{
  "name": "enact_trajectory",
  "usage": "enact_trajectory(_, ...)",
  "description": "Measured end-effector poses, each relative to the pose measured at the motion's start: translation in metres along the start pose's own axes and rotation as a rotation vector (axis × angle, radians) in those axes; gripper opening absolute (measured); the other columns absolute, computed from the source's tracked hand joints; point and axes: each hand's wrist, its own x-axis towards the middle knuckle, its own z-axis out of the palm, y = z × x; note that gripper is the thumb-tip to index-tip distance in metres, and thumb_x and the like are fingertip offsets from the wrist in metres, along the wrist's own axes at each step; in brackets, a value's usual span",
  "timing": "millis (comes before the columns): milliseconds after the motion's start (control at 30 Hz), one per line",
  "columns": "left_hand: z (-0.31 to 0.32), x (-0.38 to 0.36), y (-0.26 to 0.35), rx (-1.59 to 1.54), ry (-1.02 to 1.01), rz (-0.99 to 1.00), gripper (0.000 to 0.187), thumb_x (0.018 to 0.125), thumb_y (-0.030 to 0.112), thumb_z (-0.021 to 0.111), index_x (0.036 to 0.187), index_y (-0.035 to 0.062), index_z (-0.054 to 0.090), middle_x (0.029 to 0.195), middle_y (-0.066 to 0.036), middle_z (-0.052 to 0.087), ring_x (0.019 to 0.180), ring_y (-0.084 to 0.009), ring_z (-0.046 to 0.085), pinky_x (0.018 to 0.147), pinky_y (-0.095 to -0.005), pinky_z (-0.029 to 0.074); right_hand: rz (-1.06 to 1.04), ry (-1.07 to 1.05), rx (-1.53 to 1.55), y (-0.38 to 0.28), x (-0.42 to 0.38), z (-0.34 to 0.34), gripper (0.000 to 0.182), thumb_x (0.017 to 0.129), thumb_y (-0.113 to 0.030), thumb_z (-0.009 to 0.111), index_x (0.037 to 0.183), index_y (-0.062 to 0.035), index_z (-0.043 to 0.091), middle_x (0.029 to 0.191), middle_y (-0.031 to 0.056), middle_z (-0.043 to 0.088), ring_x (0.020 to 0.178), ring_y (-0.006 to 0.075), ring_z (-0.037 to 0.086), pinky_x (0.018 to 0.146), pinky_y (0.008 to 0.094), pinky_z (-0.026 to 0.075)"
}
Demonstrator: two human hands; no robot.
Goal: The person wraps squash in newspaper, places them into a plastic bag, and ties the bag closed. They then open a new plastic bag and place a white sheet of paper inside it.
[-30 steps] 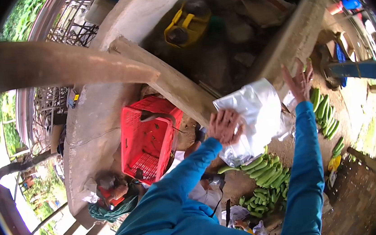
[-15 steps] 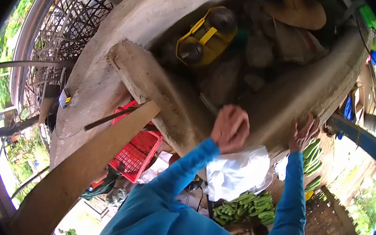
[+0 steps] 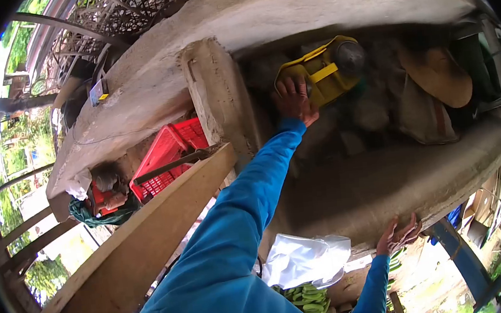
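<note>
My left hand [image 3: 296,100] reaches into a deep concrete trough. Its fingers curl over the near round jar of a yellow plastic carrier [image 3: 322,77] and mostly hide that jar. A second clear, round jar [image 3: 349,56] sits uncovered at the carrier's far end. My right hand [image 3: 398,236] rests on the front edge of the trough [image 3: 351,201], fingers apart and nothing held.
A straw-coloured hat [image 3: 439,75] and a pale sack [image 3: 421,113] lie in the trough. Left are a wooden beam [image 3: 138,240], a rusty metal bar [image 3: 170,165] and a red crate [image 3: 168,149]. Below sit a clear plastic bag [image 3: 302,257] and green bananas [image 3: 306,301].
My left hand has moved forward from the near side of the trough to the yellow carrier. My right hand stays on the trough's edge. The view has shifted.
</note>
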Motion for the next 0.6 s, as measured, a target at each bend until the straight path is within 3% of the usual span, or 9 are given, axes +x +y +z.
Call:
enact_trajectory(100,-0.021,-0.021,0.020,-0.077,-0.002,0.037,0.091,0.062,0.049,0.070,0.137,0.0124,0.033,0.135,-0.020,0.036,0.125,-0.0420,0.031,0.098,-0.0612,0.026,-0.049,0.042,0.046,0.017,-0.004,0.007,0.058,0.085,-0.048,0.052,0.131,-0.0136,0.043,0.138,0.0199,0.030,0.124,0.0404,0.027,0.100,0.0565,0.023)
enact_trajectory(167,-0.022,-0.056,0.040,-0.282,-0.013,0.455,0.072,0.069,0.045,0.064,0.129,0.0092,0.045,0.128,-0.019,0.044,0.119,-0.0389,0.040,0.098,-0.0608,0.028,-0.033,0.026,0.058,0.013,-0.005,0.003,0.058,0.086,-0.049,0.051,0.130,-0.0131,0.043,0.139,0.0202,0.029,0.125,0.0407,0.026,0.101,0.0563,0.022)
enact_trajectory(200,-0.005,-0.080,0.048,-0.291,-0.052,0.476,0.072,0.069,0.045,0.064,0.129,0.0092,0.045,0.128,-0.019,0.044,0.119,-0.0389,0.040,0.098,-0.0608,0.028,-0.034,0.019,0.036,0.012,-0.004,0.003,0.058,0.087,-0.050,0.050,0.130,-0.0127,0.043,0.139,0.0202,0.029,0.126,0.0408,0.025,0.101,0.0564,0.021)
enact_trajectory(267,0.059,-0.127,0.061,-0.119,-0.394,0.692,0.059,0.070,0.045,0.061,0.118,0.0111,0.057,0.118,-0.018,0.053,0.107,-0.0382,0.050,0.097,-0.0515,0.036,-0.024,0.021,0.004,0.014,-0.001,0.006,0.058,0.087,-0.050,0.050,0.130,-0.0123,0.043,0.139,0.0200,0.029,0.127,0.0406,0.024,0.102,0.0562,0.020)
enact_trajectory(333,0.175,-0.152,0.057,-0.092,-0.976,0.658,0.054,0.074,0.046,0.058,0.116,0.0130,0.060,0.117,-0.018,0.057,0.105,-0.0379,0.054,0.094,-0.0460,0.042,-0.023,0.016,-0.029,0.017,-0.002,0.004,0.059,0.087,-0.051,0.049,0.130,-0.0118,0.043,0.140,0.0198,0.028,0.127,0.0404,0.024,0.102,0.0560,0.020)
enact_trajectory(400,0.166,-0.164,0.005,-0.498,-0.871,0.607,0.030,0.087,0.022,0.046,0.108,0.0088,0.064,0.105,-0.017,0.062,0.098,-0.0298,0.059,0.090,-0.0442,0.044,-0.017,-0.008,0.002,0.014,-0.001,0.003,0.060,0.087,-0.051,0.049,0.130,-0.0108,0.043,0.140,0.0202,0.027,0.128,0.0394,0.023,0.103,0.0556,0.019)
enact_trajectory(467,0.227,-0.166,-0.034,-0.296,-0.816,0.777,0.032,0.088,0.027,0.046,0.109,0.0107,0.064,0.112,-0.017,0.060,0.100,-0.0290,0.059,0.092,-0.0405,0.044,0.034,-0.041,0.032,0.009,0.000,0.000,0.059,0.087,-0.050,0.049,0.130,-0.0098,0.043,0.140,0.0207,0.027,0.129,0.0385,0.023,0.103,0.0551,0.018)
enact_trajectory(533,0.276,-0.148,-0.042,-0.101,-0.764,0.883,0.037,0.084,0.039,0.048,0.102,0.0135,0.068,0.102,-0.014,0.065,0.095,-0.0332,0.062,0.088,-0.0448,0.047,0.023,-0.051,-0.001,0.009,0.002,0.002,0.058,0.087,-0.047,0.049,0.130,-0.0084,0.043,0.139,0.0206,0.027,0.129,0.0379,0.023,0.103,0.0542,0.019)
enact_trajectory(600,0.296,-0.136,-0.039,0.018,-0.922,0.793,0.040,0.083,0.043,0.049,0.107,0.0155,0.066,0.109,-0.012,0.063,0.101,-0.0320,0.060,0.090,-0.0454,0.045,0.012,-0.085,-0.041,0.013,0.000,0.003,0.057,0.089,-0.042,0.048,0.132,-0.0062,0.039,0.140,0.0186,0.027,0.130,0.0352,0.023,0.105,0.0518,0.019)
